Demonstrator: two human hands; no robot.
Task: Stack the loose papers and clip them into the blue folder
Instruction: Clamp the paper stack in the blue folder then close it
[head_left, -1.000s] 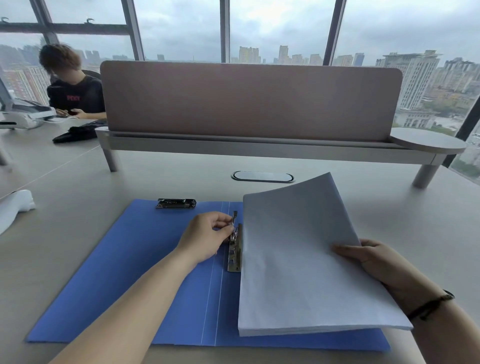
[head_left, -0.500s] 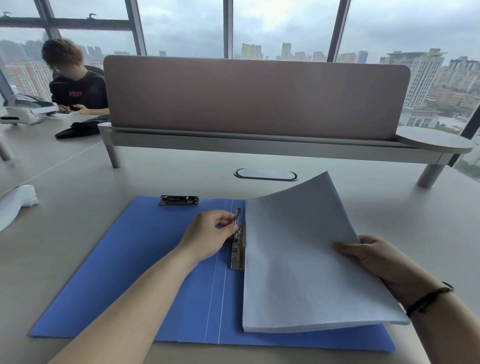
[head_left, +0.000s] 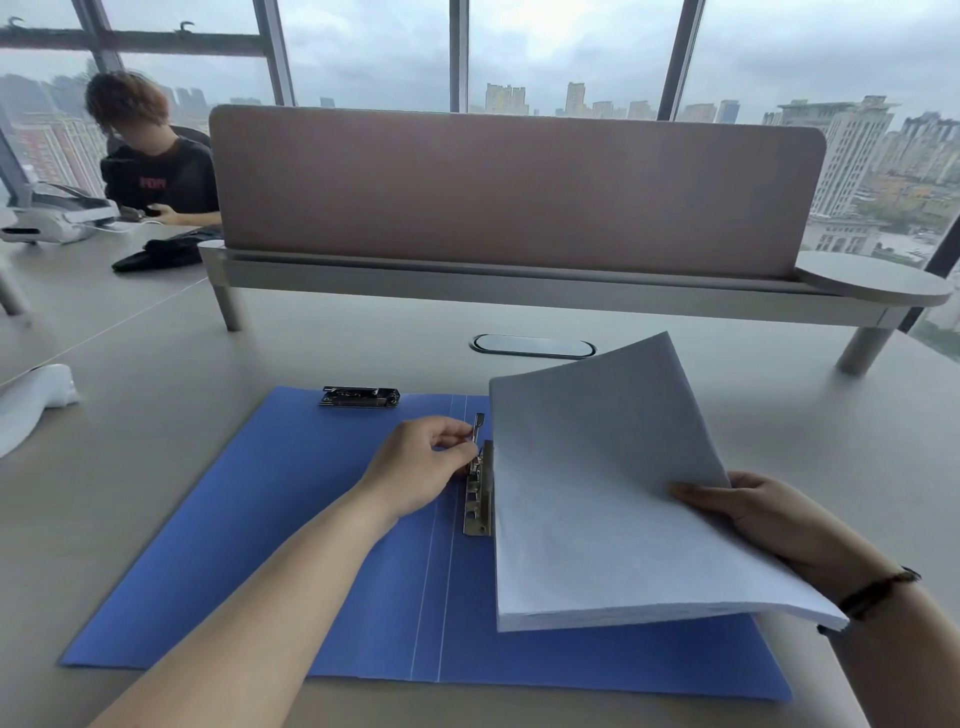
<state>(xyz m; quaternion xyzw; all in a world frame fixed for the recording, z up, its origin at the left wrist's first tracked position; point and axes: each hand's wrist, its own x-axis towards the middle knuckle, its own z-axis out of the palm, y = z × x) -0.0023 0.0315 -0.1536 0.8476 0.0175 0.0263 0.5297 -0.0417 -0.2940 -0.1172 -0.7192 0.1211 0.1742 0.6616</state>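
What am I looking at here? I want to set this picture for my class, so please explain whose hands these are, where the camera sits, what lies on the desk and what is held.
There is no machine: a person wears a camera on the head, looking forward and down at their own arms. On the desk lies an open blue folder. The left hand pinches the raised lever of the metal clip by the folder's spine. The right hand holds a stack of papers by its right edge, lifted, with the left edge at the clip. A second, black clip sits at the folder's top edge. Behind are a divider, windows and another person seated at the left.
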